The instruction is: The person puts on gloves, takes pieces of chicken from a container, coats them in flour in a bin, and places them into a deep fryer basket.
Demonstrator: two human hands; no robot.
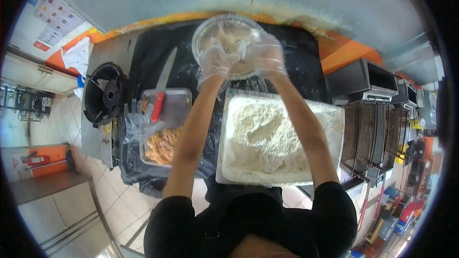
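Observation:
My left hand (215,61), in a clear plastic glove, is over the left part of a round bowl (196,44) at the back of the black-covered table. My right hand (269,55), gloved the same way and blurred, is over the bowl's right side. Pale, coated-looking pieces (227,41) lie between the hands; whether either hand grips one is unclear. Nearer me, a large tray (221,143) holds white flour (265,129). To its left, a metal tray (142,150) contains raw-looking marinated meat strips (163,145).
A knife with a red handle (158,105) rests across the metal tray, its blade pointing towards the back. A crumpled clear glove (140,123) lies on that tray's left edge. A round black appliance part (107,95) stands at the left, and wire fryer baskets (362,136) at the right.

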